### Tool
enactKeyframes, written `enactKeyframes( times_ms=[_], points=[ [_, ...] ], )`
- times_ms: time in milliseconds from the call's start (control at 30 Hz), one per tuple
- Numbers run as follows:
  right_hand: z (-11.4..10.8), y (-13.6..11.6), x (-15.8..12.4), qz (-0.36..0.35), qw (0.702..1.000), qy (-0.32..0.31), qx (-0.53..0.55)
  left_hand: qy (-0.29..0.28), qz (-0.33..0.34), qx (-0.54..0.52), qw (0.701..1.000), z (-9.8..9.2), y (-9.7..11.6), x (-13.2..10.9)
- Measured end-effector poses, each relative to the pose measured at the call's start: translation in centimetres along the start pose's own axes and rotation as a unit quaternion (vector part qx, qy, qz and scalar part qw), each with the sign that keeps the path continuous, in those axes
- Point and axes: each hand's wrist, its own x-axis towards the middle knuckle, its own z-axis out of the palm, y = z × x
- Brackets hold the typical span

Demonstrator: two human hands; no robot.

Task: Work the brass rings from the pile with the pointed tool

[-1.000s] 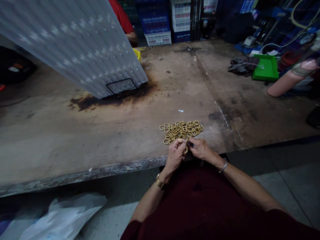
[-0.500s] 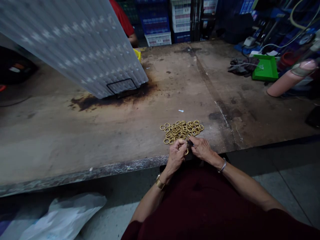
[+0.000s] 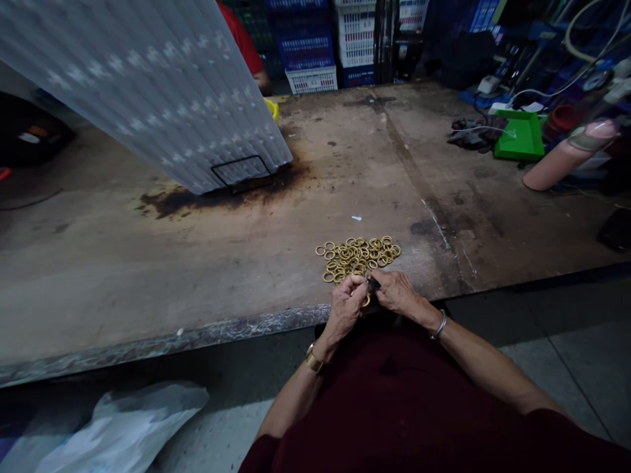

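Hands barely moved, same spot at bench (image 3: 197,282) near edge. Left hand (image 3: 345,305) fingers pinched shut on brass ring (image 3: 367,301). Right hand (image 3: 400,293) fingertips clamped on small dark part (image 3: 374,283), touching ring. Looks mid-fitting; next calls for steady alignment. Ring pile (image 3: 359,257) just beyond.

One brass ring (image 3: 366,301) is pinched in the fingers of the left hand (image 3: 345,305), right at the near edge of the tabletop (image 3: 246,263); only its lower arc shows. At its 1 o'clock, a small dark piece (image 3: 374,284) sits at the fingers of the right hand (image 3: 400,294), too small to make out. At 12 o'clock from both lies a flat heap of rings (image 3: 359,255), thin, golden and overlapping, with a few strays at its 9 o'clock side.
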Motion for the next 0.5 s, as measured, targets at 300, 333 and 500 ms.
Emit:
enactKeyframes(
  times_ms=[300, 333, 500],
  points=[
    [0.2, 3.7, -0.1, 0.097, 0.991, 0.092, 0.007, -0.191, -0.153, -0.06, 0.968, -1.2, -0.5, -3.5],
    [0.4, 3.8, -0.2, 0.101, 0.99, 0.1, 0.012, -0.19, -0.17, -0.075, 0.964, -1.5, -1.2, -3.7],
    [1.4, 3.5, -0.7, 0.083, 0.988, 0.132, 0.019, -0.141, -0.27, -0.125, 0.944, -3.7, -5.3, -4.4]
  ],
)
